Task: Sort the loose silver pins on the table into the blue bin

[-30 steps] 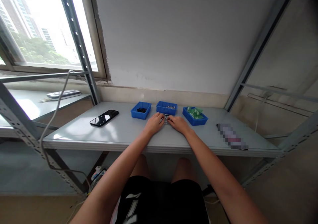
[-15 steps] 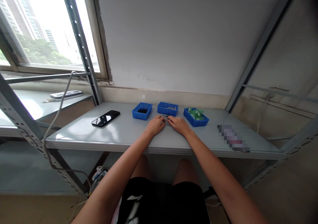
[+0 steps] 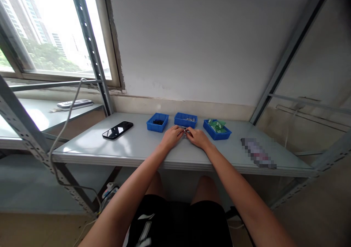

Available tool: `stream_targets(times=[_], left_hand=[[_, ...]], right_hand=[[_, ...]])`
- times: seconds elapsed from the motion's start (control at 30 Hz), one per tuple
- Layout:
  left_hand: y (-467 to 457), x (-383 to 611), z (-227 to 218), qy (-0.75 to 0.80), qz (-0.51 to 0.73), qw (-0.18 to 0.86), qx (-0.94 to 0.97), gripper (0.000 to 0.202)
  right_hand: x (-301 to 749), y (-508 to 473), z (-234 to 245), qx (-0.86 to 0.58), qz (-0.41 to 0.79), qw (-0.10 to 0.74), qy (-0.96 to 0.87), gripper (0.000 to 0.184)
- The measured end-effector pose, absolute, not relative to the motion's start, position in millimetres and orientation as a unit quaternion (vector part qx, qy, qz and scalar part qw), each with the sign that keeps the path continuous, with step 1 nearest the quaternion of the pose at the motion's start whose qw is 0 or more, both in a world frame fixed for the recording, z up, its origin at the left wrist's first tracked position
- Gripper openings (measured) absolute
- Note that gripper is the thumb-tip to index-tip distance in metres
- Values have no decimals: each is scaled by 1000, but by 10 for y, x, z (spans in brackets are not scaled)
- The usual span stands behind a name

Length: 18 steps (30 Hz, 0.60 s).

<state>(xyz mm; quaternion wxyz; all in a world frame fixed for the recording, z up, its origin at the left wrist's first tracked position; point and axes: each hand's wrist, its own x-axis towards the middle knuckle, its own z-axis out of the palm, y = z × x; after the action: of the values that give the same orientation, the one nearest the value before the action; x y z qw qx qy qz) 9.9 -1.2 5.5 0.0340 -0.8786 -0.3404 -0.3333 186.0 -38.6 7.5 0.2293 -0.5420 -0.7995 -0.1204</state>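
Note:
My left hand point(image 3: 172, 135) and my right hand point(image 3: 197, 137) meet in the middle of the grey table, fingers curled and closed. Between the fingertips are small shiny metal parts point(image 3: 184, 132), thin and rod-like; their exact kind is too small to make out. Just behind my hands stands a blue bin point(image 3: 185, 123) with several slim silvery pieces in it. To the left of it is a blue bin point(image 3: 156, 128) holding small black pieces. Beyond my right hand, a third blue bin point(image 3: 221, 136) contains green-and-clear plastic packets point(image 3: 218, 125).
A black phone point(image 3: 117, 130) lies on the table's left side. At the right lies a blurred-out flat item point(image 3: 258, 153). Grey metal shelf posts point(image 3: 90, 38) frame both ends, and a cable point(image 3: 64, 124) hangs at the left. A power strip point(image 3: 75, 104) rests on the neighbouring shelf.
My fingertips have shifted slightly on the small metal parts and the hands' grip has changed a little. The whole view has moved marginally; bins and phone stay put.

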Motion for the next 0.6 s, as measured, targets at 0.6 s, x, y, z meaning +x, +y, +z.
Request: stream_targets(times=[0.6], left_hand=[[-46, 87, 66, -288, -360, 12, -887, 28]], right_hand=[[1898, -315, 20, -514, -69, 274, -810, 23]])
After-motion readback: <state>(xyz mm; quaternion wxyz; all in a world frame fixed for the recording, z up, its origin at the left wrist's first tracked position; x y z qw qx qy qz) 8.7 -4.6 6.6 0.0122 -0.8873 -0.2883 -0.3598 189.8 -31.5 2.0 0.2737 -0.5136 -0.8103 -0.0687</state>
